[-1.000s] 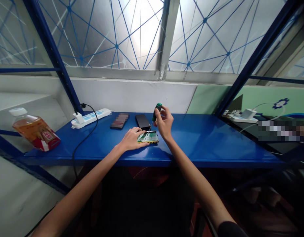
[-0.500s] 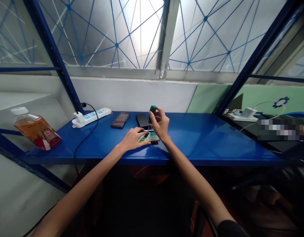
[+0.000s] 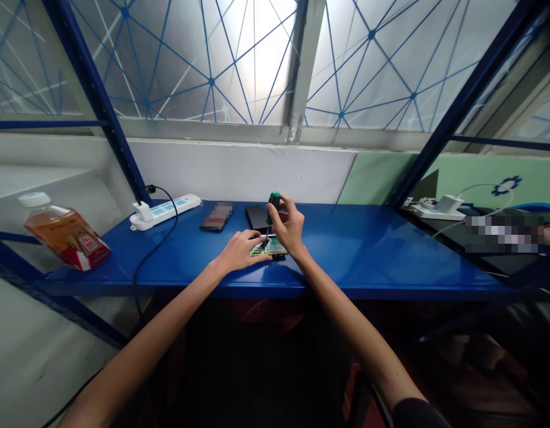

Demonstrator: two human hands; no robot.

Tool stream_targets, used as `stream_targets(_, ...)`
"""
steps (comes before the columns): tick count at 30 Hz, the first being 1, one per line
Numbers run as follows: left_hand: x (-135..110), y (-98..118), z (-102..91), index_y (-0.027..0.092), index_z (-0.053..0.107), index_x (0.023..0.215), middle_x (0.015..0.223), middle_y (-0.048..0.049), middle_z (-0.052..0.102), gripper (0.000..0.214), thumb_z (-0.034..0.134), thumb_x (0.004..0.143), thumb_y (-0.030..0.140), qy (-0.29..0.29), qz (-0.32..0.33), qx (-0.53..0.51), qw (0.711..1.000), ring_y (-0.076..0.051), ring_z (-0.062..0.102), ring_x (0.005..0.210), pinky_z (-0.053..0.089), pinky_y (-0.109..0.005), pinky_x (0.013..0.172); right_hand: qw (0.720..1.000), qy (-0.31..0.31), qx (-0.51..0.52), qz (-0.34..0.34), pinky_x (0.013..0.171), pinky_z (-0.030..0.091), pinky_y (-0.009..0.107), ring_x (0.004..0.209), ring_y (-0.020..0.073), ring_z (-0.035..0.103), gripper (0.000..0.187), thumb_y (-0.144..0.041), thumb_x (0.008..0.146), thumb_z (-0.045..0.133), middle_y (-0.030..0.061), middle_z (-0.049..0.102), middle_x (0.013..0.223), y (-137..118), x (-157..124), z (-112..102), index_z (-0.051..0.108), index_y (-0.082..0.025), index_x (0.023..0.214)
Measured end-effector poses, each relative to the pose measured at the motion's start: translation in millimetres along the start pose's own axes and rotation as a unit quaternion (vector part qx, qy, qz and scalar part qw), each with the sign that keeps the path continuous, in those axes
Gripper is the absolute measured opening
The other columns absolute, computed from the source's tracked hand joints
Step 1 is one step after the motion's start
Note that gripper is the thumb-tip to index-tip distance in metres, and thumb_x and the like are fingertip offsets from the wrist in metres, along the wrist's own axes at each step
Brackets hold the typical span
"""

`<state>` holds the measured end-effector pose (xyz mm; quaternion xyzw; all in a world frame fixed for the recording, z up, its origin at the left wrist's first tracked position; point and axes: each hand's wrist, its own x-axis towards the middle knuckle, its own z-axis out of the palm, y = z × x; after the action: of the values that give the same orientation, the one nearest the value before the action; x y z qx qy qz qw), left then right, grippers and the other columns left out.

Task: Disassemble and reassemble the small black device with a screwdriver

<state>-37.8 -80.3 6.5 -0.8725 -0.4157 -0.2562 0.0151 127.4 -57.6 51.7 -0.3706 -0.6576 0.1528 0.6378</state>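
Near the middle of the blue desk lies a green circuit board (image 3: 277, 246), with something dark under its front right edge. My left hand (image 3: 238, 251) grips the board's left side, thumb along the front edge and fingers across the top. Closed round a screwdriver (image 3: 274, 200) with a green and black handle is my right hand (image 3: 291, 224). The screwdriver stands nearly upright, its shaft pointing down onto the board close to my left fingertips. Its very tip is too small to make out. A flat black case (image 3: 255, 215) rests just behind the board.
A dark, partly blurred-out phone-like slab (image 3: 216, 217) lies at the back left. Beyond it is a white power strip (image 3: 170, 211) with a black cable (image 3: 156, 246) crossing the desk. At far left a drink bottle (image 3: 69, 235) leans. Another charger (image 3: 448, 205) sits far right.
The screwdriver and my right hand have shifted slightly left, and the handle has tipped a little. My left hand stays in place on the circuit board.
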Motion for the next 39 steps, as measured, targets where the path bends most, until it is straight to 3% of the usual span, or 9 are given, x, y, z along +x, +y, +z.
stream_targets(39,0.0,-0.6,2.1,0.021,0.065,0.127,0.125,-0.0135,0.062,0.060,0.060,0.085,0.063,0.005,0.009,0.009,1.000,-0.032,0.059,0.110,0.047,-0.045,0.094,0.997,0.031,-0.019,-0.062,0.044,0.041,0.020,0.046,0.0055,0.052,0.031,-0.044,0.088,0.059,-0.0009,0.063,0.081,1.1,-1.1,-1.3,0.055,-0.022,0.111)
